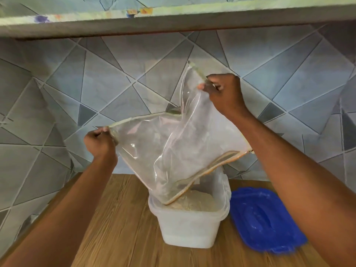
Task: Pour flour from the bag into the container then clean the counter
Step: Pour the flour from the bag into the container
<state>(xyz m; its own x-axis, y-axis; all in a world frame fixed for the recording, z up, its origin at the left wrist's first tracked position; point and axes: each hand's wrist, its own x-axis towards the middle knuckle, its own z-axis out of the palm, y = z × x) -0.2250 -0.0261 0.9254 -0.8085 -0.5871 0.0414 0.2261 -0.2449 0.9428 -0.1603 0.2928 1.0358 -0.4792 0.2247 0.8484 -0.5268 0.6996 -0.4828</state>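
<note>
Your left hand (100,140) and right hand (221,91) pinch the upturned clear plastic bag (173,143) | its mouth dips into the white rectangular container (189,226) of pale flour (194,202) | grained wooden desk (119,228) | ridged blue lid (264,220) beside it.

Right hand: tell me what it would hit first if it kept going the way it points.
The right hand points away from the person, gripping the bag. Probably the tiled wall, though depth is unclear.

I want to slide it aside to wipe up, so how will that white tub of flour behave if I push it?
The tub looks part full, so probably weighty enough to slide, not tip. The wood counter seems smooth, favouring an easy slide.
</note>
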